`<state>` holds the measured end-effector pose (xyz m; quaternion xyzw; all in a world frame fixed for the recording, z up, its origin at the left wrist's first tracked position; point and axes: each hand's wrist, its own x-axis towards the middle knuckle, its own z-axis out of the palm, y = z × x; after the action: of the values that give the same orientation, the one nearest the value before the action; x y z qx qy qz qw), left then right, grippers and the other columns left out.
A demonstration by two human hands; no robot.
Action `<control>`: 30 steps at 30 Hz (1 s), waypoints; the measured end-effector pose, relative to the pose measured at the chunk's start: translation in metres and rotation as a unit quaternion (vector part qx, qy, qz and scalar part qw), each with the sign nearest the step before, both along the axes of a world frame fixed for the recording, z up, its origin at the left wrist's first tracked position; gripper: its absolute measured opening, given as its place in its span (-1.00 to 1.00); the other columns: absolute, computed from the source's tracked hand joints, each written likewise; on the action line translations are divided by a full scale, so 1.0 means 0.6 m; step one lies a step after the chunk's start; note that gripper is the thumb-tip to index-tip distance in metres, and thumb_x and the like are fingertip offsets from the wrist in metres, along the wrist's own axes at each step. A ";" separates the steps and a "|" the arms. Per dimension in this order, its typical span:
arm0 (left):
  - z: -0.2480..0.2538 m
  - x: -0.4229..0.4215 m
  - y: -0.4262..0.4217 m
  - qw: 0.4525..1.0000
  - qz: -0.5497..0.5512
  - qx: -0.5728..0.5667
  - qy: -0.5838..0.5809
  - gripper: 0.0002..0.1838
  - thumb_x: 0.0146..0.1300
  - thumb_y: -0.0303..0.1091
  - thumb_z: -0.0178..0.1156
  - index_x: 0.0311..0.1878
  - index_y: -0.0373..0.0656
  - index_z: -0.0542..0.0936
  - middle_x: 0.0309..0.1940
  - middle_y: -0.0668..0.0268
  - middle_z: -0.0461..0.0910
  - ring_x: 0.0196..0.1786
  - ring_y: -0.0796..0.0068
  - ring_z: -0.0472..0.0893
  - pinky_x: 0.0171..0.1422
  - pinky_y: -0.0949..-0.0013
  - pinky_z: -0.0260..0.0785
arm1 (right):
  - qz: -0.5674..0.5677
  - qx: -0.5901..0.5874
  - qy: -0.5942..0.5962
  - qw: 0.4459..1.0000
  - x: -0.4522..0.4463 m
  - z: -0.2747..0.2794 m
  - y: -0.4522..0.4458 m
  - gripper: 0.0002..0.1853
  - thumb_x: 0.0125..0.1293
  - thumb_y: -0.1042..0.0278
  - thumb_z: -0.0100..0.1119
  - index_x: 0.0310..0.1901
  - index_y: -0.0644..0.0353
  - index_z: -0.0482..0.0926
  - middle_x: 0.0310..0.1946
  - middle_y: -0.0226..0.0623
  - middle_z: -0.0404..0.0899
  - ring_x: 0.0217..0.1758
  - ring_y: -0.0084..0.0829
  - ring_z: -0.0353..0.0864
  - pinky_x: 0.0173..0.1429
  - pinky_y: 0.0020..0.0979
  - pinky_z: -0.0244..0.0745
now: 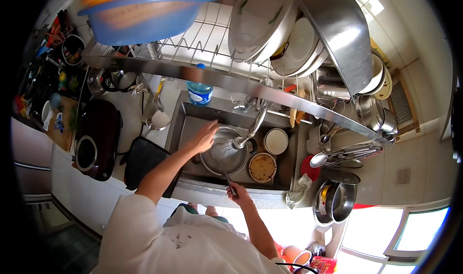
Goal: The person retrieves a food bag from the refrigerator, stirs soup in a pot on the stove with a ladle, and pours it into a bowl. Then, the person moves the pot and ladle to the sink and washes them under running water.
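My right hand [238,194] is closed round the handle of a long-handled metal kitchen utensil [226,173]. Its far end reaches into a steel pot [236,167] in the sink [190,124], where splashing water hides its shape. Water runs into the pot from the faucet [259,119]. Over the pot's left rim hovers my left hand [205,138], fingers stretched out and holding nothing. Right of the pot, a pale bowl [277,141] sits behind another bowl [263,168] with yellowish-brown contents or a patterned inside; I cannot tell which.
A metal dish rack [217,76] spans above the sink, bearing a blue basin [144,18] and large plates [263,23]. Behind the sink stands a blue-labelled bottle [199,93]. A dark appliance [99,139] is left; a cloth [299,191] and steel pots [343,201] are right.
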<state>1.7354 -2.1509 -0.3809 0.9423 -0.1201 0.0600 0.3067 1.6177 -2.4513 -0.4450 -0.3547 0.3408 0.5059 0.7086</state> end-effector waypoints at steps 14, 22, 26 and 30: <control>-0.007 -0.414 0.021 0.973 0.090 -0.196 0.076 -0.70 0.16 -0.62 0.08 -0.01 -0.22 0.49 -0.03 0.08 0.53 0.02 0.04 0.54 0.11 0.17 0.43 | -0.021 -0.120 -0.129 0.984 -0.022 0.119 -0.020 -0.78 0.33 0.46 -0.06 -0.09 0.45 0.42 -0.39 -0.14 0.50 -0.57 -0.53 0.40 -0.63 -0.61 0.26; -0.030 -0.397 -0.005 0.974 0.061 -0.176 0.128 -0.75 0.18 -0.49 0.14 -0.05 -0.19 0.52 -0.03 0.10 0.55 0.05 0.02 0.52 0.14 0.15 0.39 | 0.062 -0.145 -0.191 0.969 -0.020 0.116 -0.020 -0.79 0.32 0.46 -0.02 -0.09 0.40 0.48 -0.37 -0.20 0.55 -0.50 -0.58 0.48 -0.58 -0.60 0.32; -0.029 -0.405 -0.010 0.977 0.071 -0.149 0.136 -0.75 0.19 -0.46 0.13 -0.04 -0.19 0.52 -0.05 0.08 0.55 0.04 0.01 0.52 0.14 0.12 0.37 | 0.301 -0.383 -0.403 0.774 -0.016 0.113 -0.034 -0.70 0.25 0.44 0.12 0.02 0.30 0.50 -0.22 -0.12 0.60 -0.37 -0.41 0.63 -0.46 -0.39 0.49; -0.018 -0.420 -0.035 0.976 0.091 -0.141 0.138 -0.73 0.16 -0.50 0.11 -0.04 -0.21 0.51 -0.09 0.10 0.56 0.00 0.03 0.53 0.11 0.13 0.39 | 0.334 -0.494 -0.648 0.474 -0.011 0.168 -0.032 -0.50 0.11 0.47 0.22 0.15 0.19 0.47 -0.07 0.01 0.57 -0.23 0.05 0.62 -0.20 -0.05 0.54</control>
<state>1.4834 -2.1716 -0.3919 0.8959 0.0196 -0.0264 0.4431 1.6112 -2.4708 -0.3440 -0.9597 -0.1656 0.0782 0.2131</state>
